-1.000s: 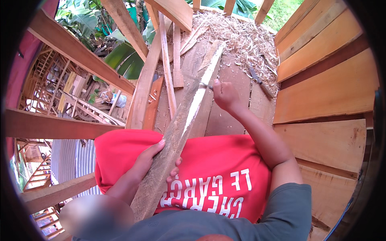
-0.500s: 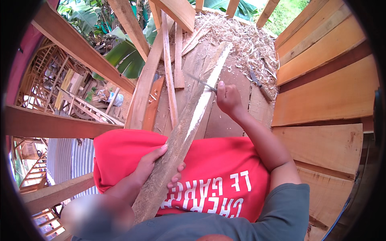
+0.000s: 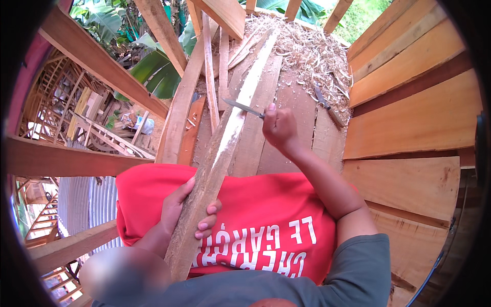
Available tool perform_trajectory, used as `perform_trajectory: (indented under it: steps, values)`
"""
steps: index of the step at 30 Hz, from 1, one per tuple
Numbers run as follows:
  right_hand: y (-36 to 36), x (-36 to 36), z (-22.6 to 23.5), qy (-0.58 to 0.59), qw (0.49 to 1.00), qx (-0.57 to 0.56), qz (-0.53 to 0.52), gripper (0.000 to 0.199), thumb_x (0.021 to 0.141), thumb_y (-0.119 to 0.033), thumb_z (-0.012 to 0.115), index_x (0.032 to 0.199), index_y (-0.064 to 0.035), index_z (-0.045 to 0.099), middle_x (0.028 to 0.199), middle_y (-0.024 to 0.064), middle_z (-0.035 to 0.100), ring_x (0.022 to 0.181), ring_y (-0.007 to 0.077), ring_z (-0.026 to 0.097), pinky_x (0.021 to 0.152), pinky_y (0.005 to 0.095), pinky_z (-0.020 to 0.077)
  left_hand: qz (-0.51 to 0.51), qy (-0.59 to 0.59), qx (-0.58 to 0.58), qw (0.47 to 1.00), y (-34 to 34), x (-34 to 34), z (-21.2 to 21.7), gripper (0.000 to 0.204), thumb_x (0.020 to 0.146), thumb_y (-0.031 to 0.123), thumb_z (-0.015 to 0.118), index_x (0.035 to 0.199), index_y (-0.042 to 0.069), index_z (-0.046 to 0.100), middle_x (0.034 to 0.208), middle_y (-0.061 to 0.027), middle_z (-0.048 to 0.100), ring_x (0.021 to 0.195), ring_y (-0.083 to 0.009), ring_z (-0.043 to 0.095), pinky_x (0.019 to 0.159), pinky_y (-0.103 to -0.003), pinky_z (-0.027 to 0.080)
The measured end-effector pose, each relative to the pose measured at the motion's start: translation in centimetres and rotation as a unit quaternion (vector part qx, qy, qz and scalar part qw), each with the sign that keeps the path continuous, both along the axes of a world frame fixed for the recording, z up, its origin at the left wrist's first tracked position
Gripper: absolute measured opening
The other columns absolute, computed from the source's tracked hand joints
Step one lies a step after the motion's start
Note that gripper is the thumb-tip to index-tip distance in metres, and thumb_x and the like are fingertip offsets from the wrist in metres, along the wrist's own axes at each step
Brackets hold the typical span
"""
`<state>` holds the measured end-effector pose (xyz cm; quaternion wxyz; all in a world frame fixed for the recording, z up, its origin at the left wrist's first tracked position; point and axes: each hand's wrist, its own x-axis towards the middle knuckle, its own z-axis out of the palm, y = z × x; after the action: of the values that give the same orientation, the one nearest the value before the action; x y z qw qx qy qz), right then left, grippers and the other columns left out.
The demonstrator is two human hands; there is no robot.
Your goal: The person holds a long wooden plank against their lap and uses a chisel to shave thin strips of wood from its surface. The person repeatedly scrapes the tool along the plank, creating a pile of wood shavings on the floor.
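Note:
A long wooden plank (image 3: 202,192) slants from my body away over my lap, its far part showing a bright, freshly cut face. My left hand (image 3: 176,207) grips its near part, thumb on one side and fingers wrapped round the other. My right hand (image 3: 281,125) is closed on the handle of a knife (image 3: 245,108), and the handle is mostly hidden in the fist. The blade points left and lies across the bright face. Under the plank, a red cloth (image 3: 271,204) with white lettering covers my lap.
Curly wood shavings (image 3: 317,56) are heaped at the far right of the board floor (image 3: 289,128). A second knife (image 3: 322,97) lies beside them. Loose wood strips (image 3: 209,77) stand left of the plank. Board walling (image 3: 409,117) rises on the right, and open beams (image 3: 82,156) on the left.
The plank has shifted left, its far end farther from me. My right hand and the knife have moved slightly left, with the blade now plainly visible. My left hand keeps its grip.

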<state>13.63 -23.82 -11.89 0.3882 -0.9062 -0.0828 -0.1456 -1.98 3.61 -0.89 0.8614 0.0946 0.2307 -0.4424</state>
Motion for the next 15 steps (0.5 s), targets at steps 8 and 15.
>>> perform_trajectory:
  steps: [8,15]
  values:
    - [-0.3,-0.5,2.8,-0.007,0.997,-0.083,0.001,0.053,0.096,-0.028,0.039,0.060,0.0012,0.065,0.054,0.0239,0.057,0.053,0.0454,0.059,0.059,0.0526,0.0507,-0.017,0.017,0.004,1.000,-0.3,-0.3,0.0,0.051,0.104,0.052,0.032,0.140,0.017,0.043,0.091,-0.0126,0.053,0.060,-0.0224,0.055,0.047,-0.036,0.049]
    - [-0.5,-0.5,3.2,0.025,0.994,-0.102,-0.014,0.055,0.097,-0.029,0.039,0.060,0.0019,0.066,0.058,0.0264,0.059,0.057,0.0462,0.061,0.064,0.0541,0.0521,-0.027,0.007,0.015,1.000,-0.4,-0.5,0.2,0.050,0.104,0.051,0.034,0.137,0.014,0.044,0.090,-0.0127,0.052,0.062,-0.0222,0.055,0.048,-0.034,0.048]
